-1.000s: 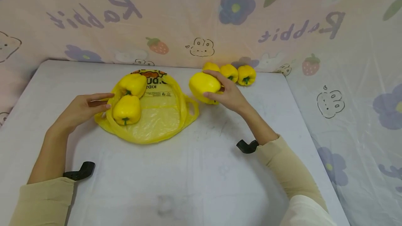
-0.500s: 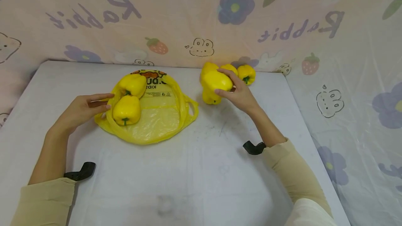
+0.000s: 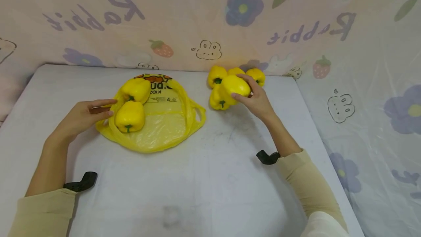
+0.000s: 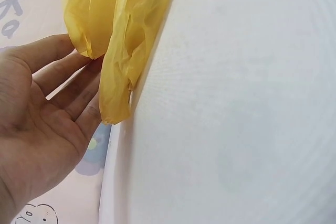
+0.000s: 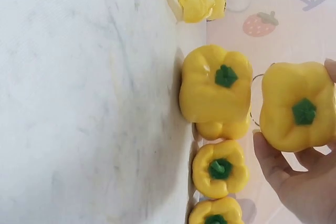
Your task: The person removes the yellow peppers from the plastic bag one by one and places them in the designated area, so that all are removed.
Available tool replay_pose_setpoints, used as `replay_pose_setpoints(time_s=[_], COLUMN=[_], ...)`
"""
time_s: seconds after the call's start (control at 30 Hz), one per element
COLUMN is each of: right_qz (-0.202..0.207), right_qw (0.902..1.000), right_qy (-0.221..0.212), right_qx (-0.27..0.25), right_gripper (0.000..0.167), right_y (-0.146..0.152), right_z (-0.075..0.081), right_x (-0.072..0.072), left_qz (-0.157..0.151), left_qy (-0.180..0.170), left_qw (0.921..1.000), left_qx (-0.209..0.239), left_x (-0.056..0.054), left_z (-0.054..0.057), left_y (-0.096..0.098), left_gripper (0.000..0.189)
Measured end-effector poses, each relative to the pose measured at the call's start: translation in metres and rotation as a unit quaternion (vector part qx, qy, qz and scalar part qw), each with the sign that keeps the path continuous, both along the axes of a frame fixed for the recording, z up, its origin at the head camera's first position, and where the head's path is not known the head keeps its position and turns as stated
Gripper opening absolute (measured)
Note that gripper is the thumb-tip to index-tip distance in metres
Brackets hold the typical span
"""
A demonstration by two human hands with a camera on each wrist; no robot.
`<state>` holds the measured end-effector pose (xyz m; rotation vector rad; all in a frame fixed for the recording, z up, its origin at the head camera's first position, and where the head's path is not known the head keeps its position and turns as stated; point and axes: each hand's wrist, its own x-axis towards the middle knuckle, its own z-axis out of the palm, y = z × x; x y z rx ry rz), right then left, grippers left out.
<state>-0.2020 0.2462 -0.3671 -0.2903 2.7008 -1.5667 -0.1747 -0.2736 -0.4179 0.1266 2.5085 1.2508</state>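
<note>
My right hand (image 3: 258, 101) grips a yellow bell pepper (image 3: 235, 89) between thumb and fingers. In the right wrist view this pepper (image 5: 296, 106) is held off the table, its green stem showing. A second bell pepper (image 3: 218, 99) stands just left of it, partly covered in the head view. My left hand (image 3: 83, 118) rests its fingertips on the left rim of a yellow plastic bag (image 3: 164, 131). Its fingers look fairly straight against the bag's folds (image 4: 118, 77) in the left wrist view. Inside the bag's left side lie two bell peppers, one behind (image 3: 136, 90), one in front (image 3: 129, 115).
Along the table's back edge are three more yellow bell peppers, at left (image 3: 217, 75), middle (image 3: 236, 71) and right (image 3: 256, 74). A patterned curtain (image 3: 184, 17) rises behind the white table (image 3: 184, 193). The bag's loop handle (image 3: 200, 116) lies toward the peppers.
My right hand has moved right with the bell pepper, away from the bag, uncovering the pepper at its left and the back left one. My left hand has stayed at the bag's rim.
</note>
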Motion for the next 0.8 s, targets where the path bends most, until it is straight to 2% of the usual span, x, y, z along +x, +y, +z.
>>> replay_pose_setpoints(time_s=[0.4,0.57,0.8], right_qz=[-0.064,-0.078,-0.102], right_qw=[0.9978,0.9967,0.9942], right_qy=[-0.007,-0.006,-0.028], right_qx=[0.014,0.019,0.02], right_gripper=[0.065,0.067,0.07], right_y=[0.018,0.022,0.024], right_z=[-0.009,-0.015,-0.026], right_x=[0.004,0.002,0.004], left_qz=[-0.003,0.002,0.002], left_qy=[0.001,0.005,0.008], left_qw=[1.0,1.0,1.0], left_qx=[-0.007,-0.004,-0.001], left_x=[-0.002,0.0,0.001], left_z=[0.002,0.003,0.001], left_y=[0.002,0.002,0.001], left_gripper=[0.065,0.064,0.063])
